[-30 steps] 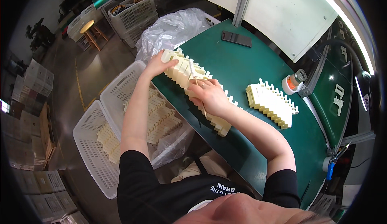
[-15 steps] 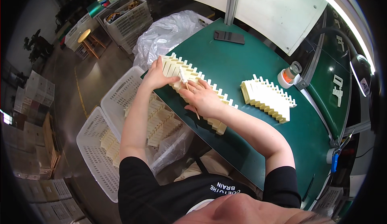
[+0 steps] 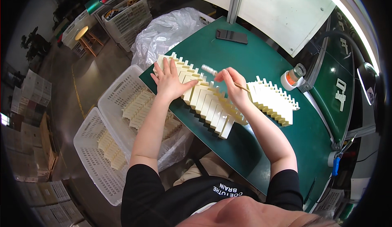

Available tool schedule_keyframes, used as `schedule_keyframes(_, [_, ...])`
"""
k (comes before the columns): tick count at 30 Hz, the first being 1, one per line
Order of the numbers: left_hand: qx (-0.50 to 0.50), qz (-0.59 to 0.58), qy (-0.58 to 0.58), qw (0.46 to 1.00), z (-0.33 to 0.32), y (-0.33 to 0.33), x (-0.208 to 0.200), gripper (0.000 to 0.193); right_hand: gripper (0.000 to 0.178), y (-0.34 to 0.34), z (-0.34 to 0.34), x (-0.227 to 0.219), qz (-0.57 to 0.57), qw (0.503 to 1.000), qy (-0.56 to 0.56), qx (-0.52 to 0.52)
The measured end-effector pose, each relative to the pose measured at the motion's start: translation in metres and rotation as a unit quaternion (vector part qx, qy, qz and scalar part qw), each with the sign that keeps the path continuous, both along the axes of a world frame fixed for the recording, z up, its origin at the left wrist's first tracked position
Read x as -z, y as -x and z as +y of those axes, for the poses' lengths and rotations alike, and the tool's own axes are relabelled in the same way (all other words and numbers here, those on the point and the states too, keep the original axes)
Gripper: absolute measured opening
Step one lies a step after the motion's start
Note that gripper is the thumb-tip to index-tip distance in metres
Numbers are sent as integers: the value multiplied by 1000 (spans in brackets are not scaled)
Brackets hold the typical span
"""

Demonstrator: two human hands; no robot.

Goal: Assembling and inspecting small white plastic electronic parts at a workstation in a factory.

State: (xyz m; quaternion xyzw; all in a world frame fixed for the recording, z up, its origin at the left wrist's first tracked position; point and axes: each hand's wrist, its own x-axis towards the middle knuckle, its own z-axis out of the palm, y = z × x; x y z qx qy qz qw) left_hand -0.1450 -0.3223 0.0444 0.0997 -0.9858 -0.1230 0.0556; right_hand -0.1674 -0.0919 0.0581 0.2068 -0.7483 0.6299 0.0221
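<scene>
A long row of cream plastic parts (image 3: 210, 106), stacked side by side with small tabs along the far edge, lies slantwise on the green table. Over its far left end my left hand (image 3: 169, 84) rests with fingers spread, pressing on the parts. My right hand (image 3: 234, 87) is closed round the thin wooden handle of a swab-like stick, whose white wrapped head (image 3: 209, 69) points left above the far edge of the row. Right of that hand sits a second, shorter block of the same cream parts (image 3: 271, 100).
A black phone (image 3: 231, 36) lies at the table's far side. A glass jar (image 3: 298, 71) with orange contents stands tilted in a white holder on the right. White crates (image 3: 90, 161) with more cream parts are at the left, and pliers with blue handles (image 3: 336, 165) at the right edge.
My right hand has lifted off the row and moved right and away from me with the swab-like stick. The left hand has spread flat over the row's far end.
</scene>
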Motion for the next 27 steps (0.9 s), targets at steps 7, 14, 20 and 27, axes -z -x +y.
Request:
schedule_keyframes(7, [-3,-34,-15,999,0,0,-3,128,38,10,10,16,-54,996,-37,59])
schedule_keyframes(14, [-7,-39,0,999,2,1,-5,124,39,12,6,16,-97,995,-17,12])
schedule_keyframes(20, [-2,-28,-16,999,2,0,-5,127,38,8,8,-3,-65,995,70,-10])
schedule_keyframes(27, [-8,-23,-4,1000,2,0,-7,124,36,13,-11,8,-95,986,-120,57])
